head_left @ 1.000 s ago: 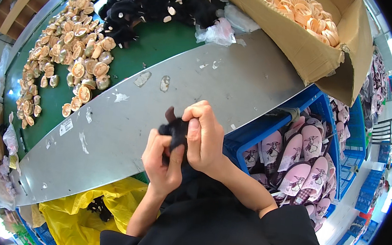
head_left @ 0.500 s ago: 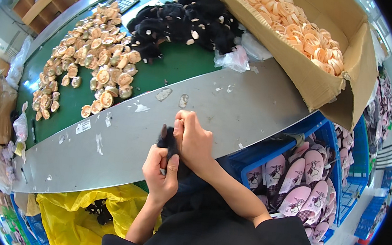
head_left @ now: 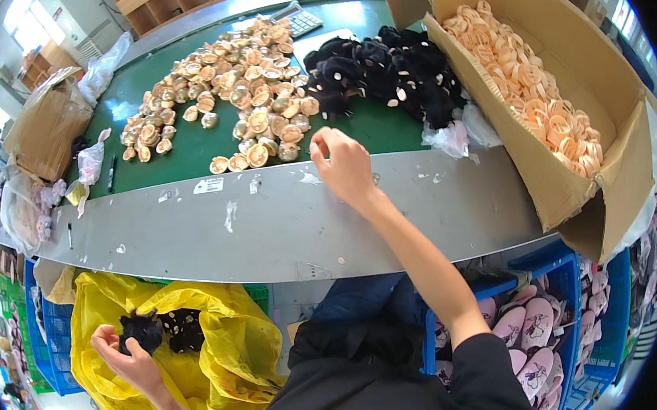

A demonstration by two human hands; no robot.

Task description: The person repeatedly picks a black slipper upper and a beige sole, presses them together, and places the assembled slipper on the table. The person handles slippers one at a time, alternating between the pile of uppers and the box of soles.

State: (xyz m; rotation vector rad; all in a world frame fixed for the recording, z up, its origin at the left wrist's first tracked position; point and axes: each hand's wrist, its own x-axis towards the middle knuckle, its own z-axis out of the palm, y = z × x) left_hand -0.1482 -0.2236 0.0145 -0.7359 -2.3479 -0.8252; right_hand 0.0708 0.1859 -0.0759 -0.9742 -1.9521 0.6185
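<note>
Over the yellow plastic bag at the lower left, my left hand has its fingers and thumb spread. A small black plush piece is right at those fingers; whether it still touches them is unclear. More black pieces with light spots show in the bag's mouth. My right hand hovers above the far side of the grey metal ledge, fingers loosely bent, nothing visible in them. Nearest to it are a heap of round, shiny-backed, peach-lined pieces and a pile of black plush pieces.
A cardboard box full of peach plastic rings stands at the right. Below it, blue crates hold pink slippers. On the green table lie a calculator, crumpled clear plastic and a pen.
Both hands were together over the ledge on a black plush piece. My left hand has swung down left to the yellow bag; my right hand has reached forward. The view has shifted.
</note>
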